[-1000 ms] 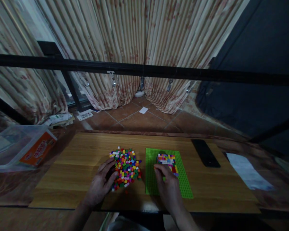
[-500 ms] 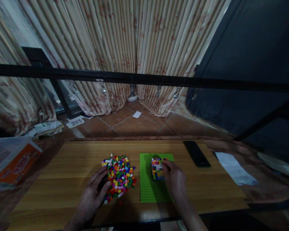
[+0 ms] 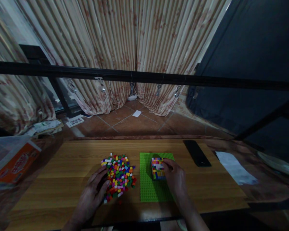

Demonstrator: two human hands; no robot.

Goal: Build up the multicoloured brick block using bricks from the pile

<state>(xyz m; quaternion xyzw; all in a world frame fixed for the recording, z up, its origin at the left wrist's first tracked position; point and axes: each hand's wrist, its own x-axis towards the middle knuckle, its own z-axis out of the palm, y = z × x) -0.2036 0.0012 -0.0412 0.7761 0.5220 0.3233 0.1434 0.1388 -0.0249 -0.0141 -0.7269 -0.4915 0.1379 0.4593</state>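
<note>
A loose pile of small multicoloured building bricks (image 3: 120, 175) lies on the wooden table (image 3: 69, 166). At its left edge rests my left hand (image 3: 92, 189), open, fingers curved and thumb apart, touching or nearly touching the nearest bricks. To the right of the pile is a green studded baseplate (image 3: 146, 189). On the baseplate stands a compact block of coloured bricks (image 3: 157, 166) in rows. My right hand (image 3: 175, 178) is at the block's right side, thumb and fingertips pinched together against its upper right part. Whatever sits between those fingertips is hidden, and the hand covers some of the block.
A black phone (image 3: 197, 153) lies at the table's back right. White paper (image 3: 234, 167) is beyond the right edge. A clear plastic box with an orange label (image 3: 16, 163) stands left of the table. A dark horizontal bar (image 3: 144, 77) crosses in front of the curtains (image 3: 115, 38).
My right hand stays at the block, its fingers shifted very slightly. The left hand keeps its place by the pile. The whole view has tilted a little.
</note>
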